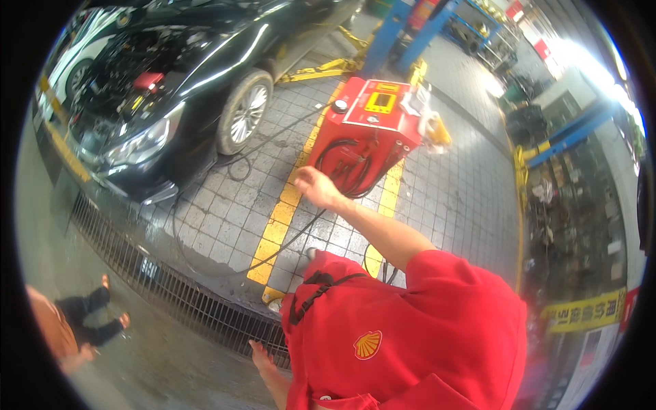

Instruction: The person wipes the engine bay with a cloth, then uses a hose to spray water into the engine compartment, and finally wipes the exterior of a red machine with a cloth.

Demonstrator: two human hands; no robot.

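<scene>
My right hand reaches out before the red wheeled service machine, fingers loosely bent and nothing visible in them. From this view I cannot tell whether it touches the machine. Black hoses hang coiled on the machine's front, and a round gauge sits on its top panel. Lower down, my left hand hangs over the floor drain grate with its fingers apart, holding nothing. To the left stands a black car with its engine bay exposed; a red object rests in there.
A black cable trails across the tiled floor near my feet. Yellow lift arms reach beneath the car from a blue post. Plastic bags hang from the machine's side. Another person is at the lower left.
</scene>
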